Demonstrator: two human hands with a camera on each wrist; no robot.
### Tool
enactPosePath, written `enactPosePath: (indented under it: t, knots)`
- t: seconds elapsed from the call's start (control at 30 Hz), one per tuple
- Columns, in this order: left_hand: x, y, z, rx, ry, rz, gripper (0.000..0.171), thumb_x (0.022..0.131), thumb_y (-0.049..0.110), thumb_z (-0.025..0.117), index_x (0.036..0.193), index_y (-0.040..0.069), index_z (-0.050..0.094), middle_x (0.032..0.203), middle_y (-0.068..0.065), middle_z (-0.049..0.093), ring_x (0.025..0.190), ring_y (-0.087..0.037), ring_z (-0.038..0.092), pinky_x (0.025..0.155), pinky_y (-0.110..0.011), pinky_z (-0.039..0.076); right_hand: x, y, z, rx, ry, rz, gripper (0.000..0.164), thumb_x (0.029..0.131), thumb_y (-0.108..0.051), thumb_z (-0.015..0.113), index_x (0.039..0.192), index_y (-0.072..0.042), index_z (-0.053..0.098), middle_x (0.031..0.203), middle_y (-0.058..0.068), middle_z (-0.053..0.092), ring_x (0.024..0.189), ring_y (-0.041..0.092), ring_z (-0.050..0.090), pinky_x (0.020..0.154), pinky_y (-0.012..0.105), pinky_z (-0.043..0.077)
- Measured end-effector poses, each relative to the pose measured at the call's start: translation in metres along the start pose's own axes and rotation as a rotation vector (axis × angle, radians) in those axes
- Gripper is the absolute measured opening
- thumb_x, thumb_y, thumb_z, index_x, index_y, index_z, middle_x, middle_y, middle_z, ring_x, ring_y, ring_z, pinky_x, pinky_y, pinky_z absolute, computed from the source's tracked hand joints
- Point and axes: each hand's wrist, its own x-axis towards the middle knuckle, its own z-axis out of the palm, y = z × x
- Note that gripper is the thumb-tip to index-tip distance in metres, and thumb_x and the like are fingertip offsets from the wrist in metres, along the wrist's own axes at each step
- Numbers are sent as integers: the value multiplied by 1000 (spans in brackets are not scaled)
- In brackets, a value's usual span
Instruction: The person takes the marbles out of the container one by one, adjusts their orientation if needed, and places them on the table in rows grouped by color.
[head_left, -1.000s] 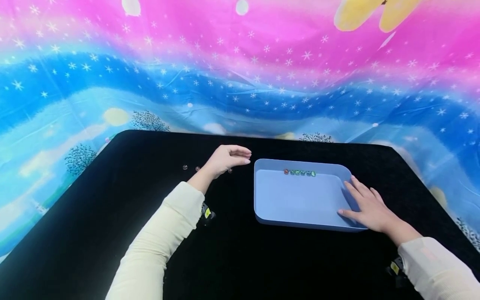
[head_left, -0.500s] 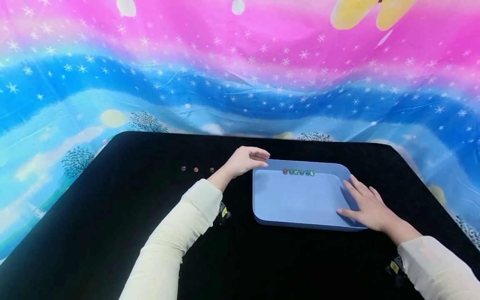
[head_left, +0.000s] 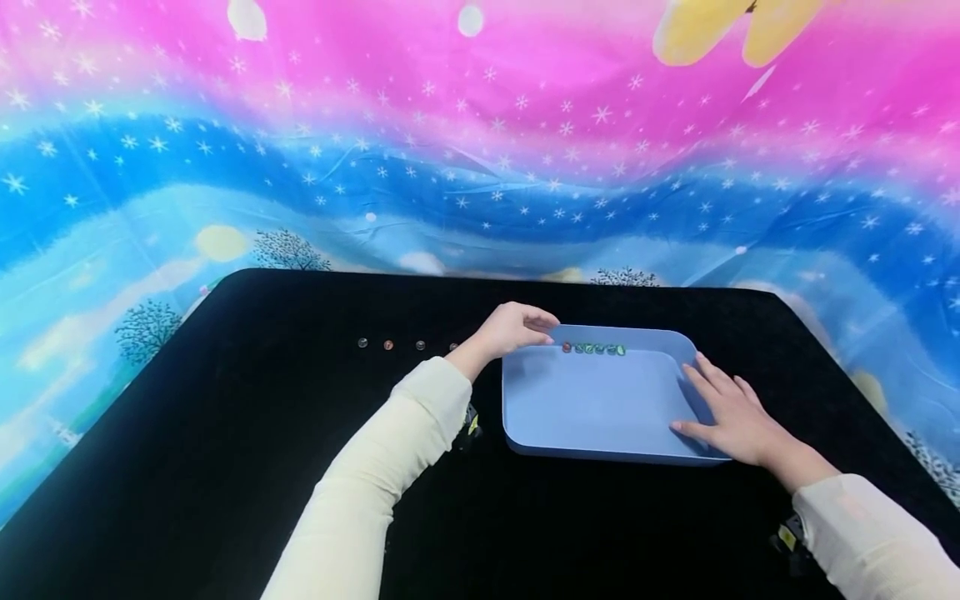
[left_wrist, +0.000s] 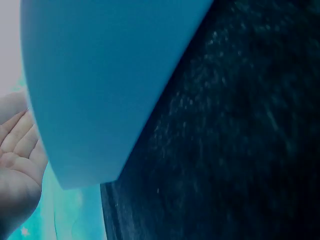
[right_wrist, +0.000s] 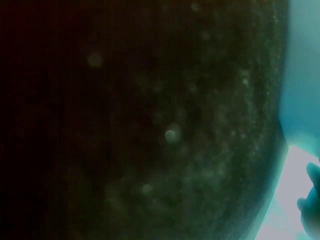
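A shallow blue-grey plastic box (head_left: 592,408) sits on the black table. Along its back wall runs a row of small glass marbles (head_left: 588,348), one reddish at the left end and several green. My left hand (head_left: 512,329) is over the box's back left corner, thumb inside the rim, fingers bent toward the thumb. I cannot tell whether a marble is between its fingertips. In the left wrist view, the box wall (left_wrist: 110,90) hides those fingertips. My right hand (head_left: 735,417) rests on the box's right end, fingers spread and fairly straight, thumb over the inside.
Left of the box, more marbles (head_left: 388,345) lie spaced in a line on the black cloth (head_left: 225,433), partly behind my left wrist. A colourful printed curtain (head_left: 450,167) hangs behind the table's far edge. Wrist cameras (head_left: 787,537) are strapped under both forearms.
My left hand has moved right, from beside the loose marbles to the box's back left corner, uncovering marbles on the cloth. My right hand and the box stay put.
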Motion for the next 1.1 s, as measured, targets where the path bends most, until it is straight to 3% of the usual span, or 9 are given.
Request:
enactPosePath:
  t: [0.23,0.6,1.1]
  knots:
    - [11,4,11,117,-43,3,33,78,13,64,111,13,60,109,4,58,96,-4,53,75,-17,43,0,0,1,-1,12,2,88,78,-54,52,136,3,16,141,22,-2,125,40,5,93,59,-1]
    - [24,4,22,222,-59,-1,33,77,13,65,110,14,61,105,5,60,94,-3,54,73,-14,41,1,-2,0,-12,5,6,89,78,-53,52,136,3,16,140,22,-3,125,40,5,94,58,-1]
    - [31,-3,31,233,-121,2,31,82,8,59,113,12,58,101,2,62,93,-6,54,68,-13,43,1,-1,-1,-19,-2,9,89,78,-53,53,136,3,15,140,23,-2,125,40,5,94,59,0]
